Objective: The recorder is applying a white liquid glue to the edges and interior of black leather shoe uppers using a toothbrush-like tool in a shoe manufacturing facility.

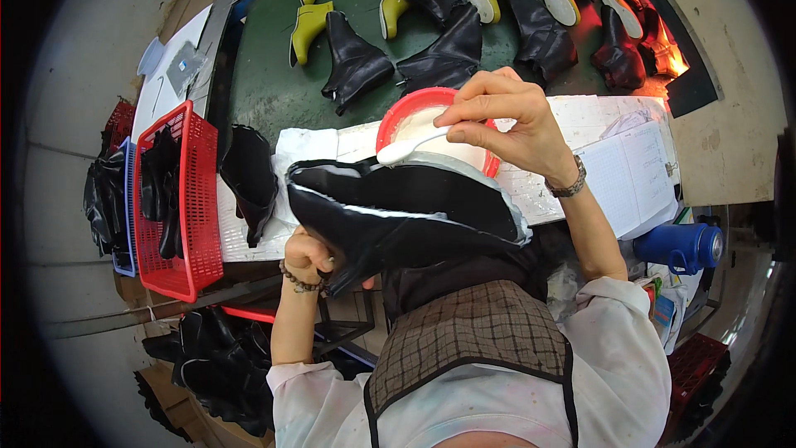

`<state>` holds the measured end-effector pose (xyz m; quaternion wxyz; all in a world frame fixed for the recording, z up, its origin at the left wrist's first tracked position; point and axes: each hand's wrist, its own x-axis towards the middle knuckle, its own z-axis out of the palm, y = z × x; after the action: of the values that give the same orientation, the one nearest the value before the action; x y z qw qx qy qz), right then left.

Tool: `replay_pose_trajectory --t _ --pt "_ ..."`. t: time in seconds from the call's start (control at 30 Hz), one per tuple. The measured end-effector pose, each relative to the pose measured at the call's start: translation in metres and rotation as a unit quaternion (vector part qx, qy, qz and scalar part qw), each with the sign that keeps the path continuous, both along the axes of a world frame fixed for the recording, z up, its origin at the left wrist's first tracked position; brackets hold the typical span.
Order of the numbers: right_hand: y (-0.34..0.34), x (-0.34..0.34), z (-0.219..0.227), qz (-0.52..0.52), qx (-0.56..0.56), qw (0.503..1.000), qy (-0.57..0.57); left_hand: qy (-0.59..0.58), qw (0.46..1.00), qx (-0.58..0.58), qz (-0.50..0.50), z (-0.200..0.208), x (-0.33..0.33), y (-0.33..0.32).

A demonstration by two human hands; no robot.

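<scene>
My left hand (pixel 308 254) is closed on a black boot upper (pixel 373 236) and holds it up in front of me, its open underside facing up. White paste lines the edge of that opening. Between thumb and fingertips, my right hand (pixel 507 123) pinches a small white brush (pixel 412 146). The brush's end is at the upper's far edge, where I cannot tell whether it touches. Just behind the upper is a red bowl (pixel 386 123) of creamy white liquid, partly hidden by my right hand and the brush.
Another black upper (pixel 249 178) stands at the left, beside a red basket (pixel 196 191) of black pieces. Black boot uppers (pixel 356 58) and yellow lasts (pixel 311 29) cover a green belt beyond, with an orange glow at its right. A blue flask (pixel 680 247) and notebook (pixel 626 174) lie right.
</scene>
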<state>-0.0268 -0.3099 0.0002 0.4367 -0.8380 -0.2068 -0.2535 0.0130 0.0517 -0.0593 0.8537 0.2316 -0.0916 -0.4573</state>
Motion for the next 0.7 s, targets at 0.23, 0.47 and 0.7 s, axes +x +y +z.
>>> replay_pose_trajectory --t 0.23,0.47,0.7 --pt "-0.01 -0.009 0.011 -0.008 0.001 1.0 0.019 -0.032 0.992 0.109 -0.057 0.019 -0.001 -0.009" --pt "-0.01 -0.008 0.018 0.006 -0.076 0.997 0.022 -0.125 0.945 0.291 -0.079 0.029 -0.003 -0.023" --pt "-0.002 0.002 0.026 0.041 -0.121 0.991 0.031 -0.164 0.909 0.342 -0.175 0.044 -0.008 -0.038"
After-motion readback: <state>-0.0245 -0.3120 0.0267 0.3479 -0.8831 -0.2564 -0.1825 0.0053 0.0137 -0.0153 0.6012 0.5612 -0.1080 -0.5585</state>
